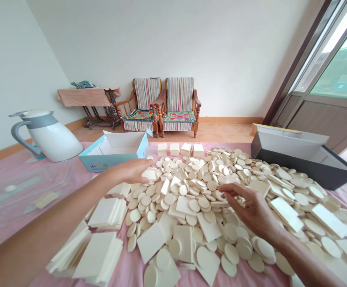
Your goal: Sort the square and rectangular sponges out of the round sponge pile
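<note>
A broad heap of cream-white discs and flat square pieces, apparently thin wood or card, covers the pink cloth before me. At the heap's left edge, my left hand has its thumb and fingers closed around a few small white square pieces. Over the right-centre of the heap is my right hand, its thumb and index finger slightly apart, just above the discs, with nothing visible between them. Larger square pieces stand in stacks under and beside my left forearm.
Several neat small stacks line the far edge. A light-blue open box stands far left and a black open box far right. A white jug and clear plastic packaging lie left. Two chairs stand behind.
</note>
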`<action>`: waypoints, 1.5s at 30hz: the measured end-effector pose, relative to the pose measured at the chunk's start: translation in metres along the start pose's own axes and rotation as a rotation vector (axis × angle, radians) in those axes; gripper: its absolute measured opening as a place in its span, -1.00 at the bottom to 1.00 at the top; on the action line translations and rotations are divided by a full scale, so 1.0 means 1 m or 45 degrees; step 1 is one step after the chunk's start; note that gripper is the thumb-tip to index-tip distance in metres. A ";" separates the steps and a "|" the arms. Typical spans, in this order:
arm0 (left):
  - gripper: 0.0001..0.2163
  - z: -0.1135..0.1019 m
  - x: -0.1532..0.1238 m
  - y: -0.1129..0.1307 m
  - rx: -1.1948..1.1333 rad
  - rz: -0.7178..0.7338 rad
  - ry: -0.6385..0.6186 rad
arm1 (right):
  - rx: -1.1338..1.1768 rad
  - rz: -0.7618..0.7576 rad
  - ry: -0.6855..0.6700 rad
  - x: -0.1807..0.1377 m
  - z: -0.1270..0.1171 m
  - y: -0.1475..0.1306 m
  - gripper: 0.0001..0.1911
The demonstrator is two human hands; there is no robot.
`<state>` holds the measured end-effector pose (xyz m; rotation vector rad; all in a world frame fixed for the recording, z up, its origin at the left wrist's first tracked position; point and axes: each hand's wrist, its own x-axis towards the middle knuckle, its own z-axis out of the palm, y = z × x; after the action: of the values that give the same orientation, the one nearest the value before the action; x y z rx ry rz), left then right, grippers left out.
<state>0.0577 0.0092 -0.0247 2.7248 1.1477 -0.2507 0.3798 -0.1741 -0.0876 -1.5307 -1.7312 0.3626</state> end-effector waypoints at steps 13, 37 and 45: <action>-0.51 0.025 0.003 0.060 -0.122 0.113 0.014 | 0.073 0.088 0.125 -0.004 -0.008 0.013 -0.79; -0.63 0.026 0.007 0.050 -0.028 0.199 0.005 | -1.005 0.177 0.175 -0.024 -0.060 0.056 -0.64; -0.63 0.035 -0.002 0.040 0.030 0.043 0.110 | -0.941 0.275 0.165 -0.014 -0.051 0.071 -0.57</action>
<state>0.0824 -0.0277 -0.0544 2.7979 1.1258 -0.1438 0.4653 -0.1844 -0.1062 -2.2093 -1.6841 -0.3128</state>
